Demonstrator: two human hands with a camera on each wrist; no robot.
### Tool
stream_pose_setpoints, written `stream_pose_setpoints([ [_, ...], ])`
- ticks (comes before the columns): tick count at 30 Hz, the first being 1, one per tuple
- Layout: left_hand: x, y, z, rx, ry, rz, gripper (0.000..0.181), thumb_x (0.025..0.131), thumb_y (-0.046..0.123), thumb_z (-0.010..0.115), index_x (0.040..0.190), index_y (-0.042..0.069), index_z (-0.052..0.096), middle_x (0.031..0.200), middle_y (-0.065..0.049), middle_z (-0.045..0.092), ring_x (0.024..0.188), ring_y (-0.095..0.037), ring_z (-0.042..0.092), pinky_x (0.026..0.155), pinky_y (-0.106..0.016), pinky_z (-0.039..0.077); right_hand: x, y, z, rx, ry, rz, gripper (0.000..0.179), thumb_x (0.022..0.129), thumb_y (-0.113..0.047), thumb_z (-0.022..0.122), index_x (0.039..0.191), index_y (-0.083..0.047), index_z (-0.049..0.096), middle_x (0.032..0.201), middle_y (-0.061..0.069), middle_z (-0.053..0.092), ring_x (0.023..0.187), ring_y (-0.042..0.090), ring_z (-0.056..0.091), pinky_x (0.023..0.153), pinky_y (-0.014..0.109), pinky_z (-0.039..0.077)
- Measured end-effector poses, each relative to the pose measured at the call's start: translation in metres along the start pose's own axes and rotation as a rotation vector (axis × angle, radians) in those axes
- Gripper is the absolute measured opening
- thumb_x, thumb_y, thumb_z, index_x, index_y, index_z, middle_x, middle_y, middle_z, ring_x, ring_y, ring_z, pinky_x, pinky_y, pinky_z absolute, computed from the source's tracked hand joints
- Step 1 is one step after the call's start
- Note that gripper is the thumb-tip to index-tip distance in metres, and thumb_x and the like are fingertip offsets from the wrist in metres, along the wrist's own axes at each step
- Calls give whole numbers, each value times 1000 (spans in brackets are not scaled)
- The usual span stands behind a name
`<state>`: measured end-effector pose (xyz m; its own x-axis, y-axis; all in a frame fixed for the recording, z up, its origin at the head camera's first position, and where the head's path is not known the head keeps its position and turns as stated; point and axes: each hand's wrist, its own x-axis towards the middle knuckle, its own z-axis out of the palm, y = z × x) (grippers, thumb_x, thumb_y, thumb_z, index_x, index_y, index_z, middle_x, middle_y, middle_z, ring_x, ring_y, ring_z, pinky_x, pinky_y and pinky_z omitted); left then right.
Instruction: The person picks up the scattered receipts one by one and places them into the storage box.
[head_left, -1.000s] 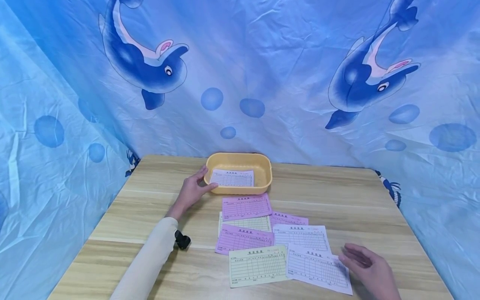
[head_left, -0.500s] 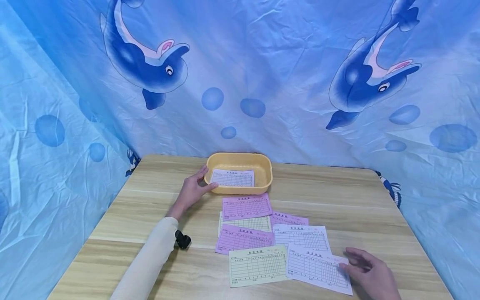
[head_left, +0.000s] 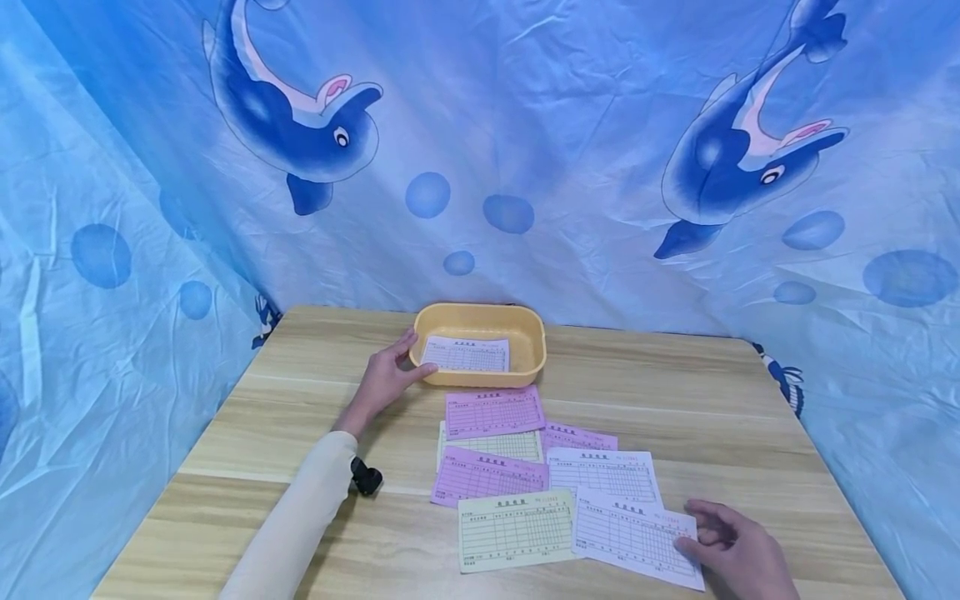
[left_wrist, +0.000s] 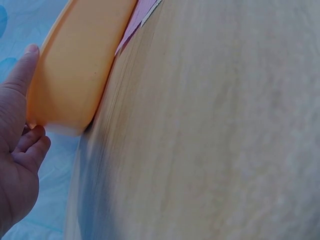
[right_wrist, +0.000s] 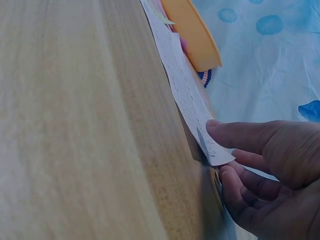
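Note:
My left hand (head_left: pixel 382 375) grips the left end of a yellow plastic basin (head_left: pixel 480 381), thumb at the front rim and fingers round the side. In the left wrist view its thumb (left_wrist: pixel 25 70) lies along the rim and the other fingers curl beneath. A white printed receipt slip (head_left: pixel 465 356) lies inside the basin. At the lower right, my right hand (head_left: pixel 742 550) pinches the right edge of another white receipt slip (head_left: pixel 633 537). The right wrist view has the thumb on top of this slip (right_wrist: pixel 192 102) and fingers under its edge, with that end lifted off the table.
Overlapping slips lie before the basin: pink ones (head_left: pixel 491 415) (head_left: pixel 487 479) (head_left: pixel 581 436), green ones (head_left: pixel 517 533) (head_left: pixel 491 447), and a white one (head_left: pixel 600 471) partly under the pinched slip. The wooden table (head_left: pixel 652 375) ends at a blue dolphin-printed cloth (head_left: pixel 585 275).
My right hand has closed in on the right edge of the front white slip, its thumb now over the edge. The left hand stays at the basin.

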<state>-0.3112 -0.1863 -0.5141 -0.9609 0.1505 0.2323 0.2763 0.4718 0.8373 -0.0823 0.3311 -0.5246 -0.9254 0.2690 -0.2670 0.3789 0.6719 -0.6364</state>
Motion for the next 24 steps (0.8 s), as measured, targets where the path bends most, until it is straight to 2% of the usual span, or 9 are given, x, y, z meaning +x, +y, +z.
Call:
stream_pose_setpoints([
  [6,0,-1,0,-13,-1,10,98,83,51,82,153,-3,40,165,-15,29,151,-27,33,118,-39,40,1,0,1,-7,-12,-5,64,76,-24,91,129,0,67,89,0,65,81,16,58,58,21,47],
  [13,0,0,0,5,3,3,98,82,51,82,153,-3,41,165,-14,30,150,-29,35,118,-42,40,3,2,-1,20,-35,-8,53,81,-23,87,125,0,69,89,-1,69,80,14,61,61,21,50],
  [18,0,0,-1,8,3,6,98,82,52,82,153,-2,41,165,-12,30,150,-29,34,118,-43,39,5,3,-9,30,-52,-20,50,86,-36,83,121,-2,72,96,1,72,85,14,64,66,23,53],
  [24,0,0,0,17,7,9,99,81,56,80,153,-1,42,165,-11,31,151,-27,33,119,-42,38,8,-1,-21,74,-71,0,63,87,-54,77,124,-3,71,112,8,74,92,15,67,72,27,54],
])
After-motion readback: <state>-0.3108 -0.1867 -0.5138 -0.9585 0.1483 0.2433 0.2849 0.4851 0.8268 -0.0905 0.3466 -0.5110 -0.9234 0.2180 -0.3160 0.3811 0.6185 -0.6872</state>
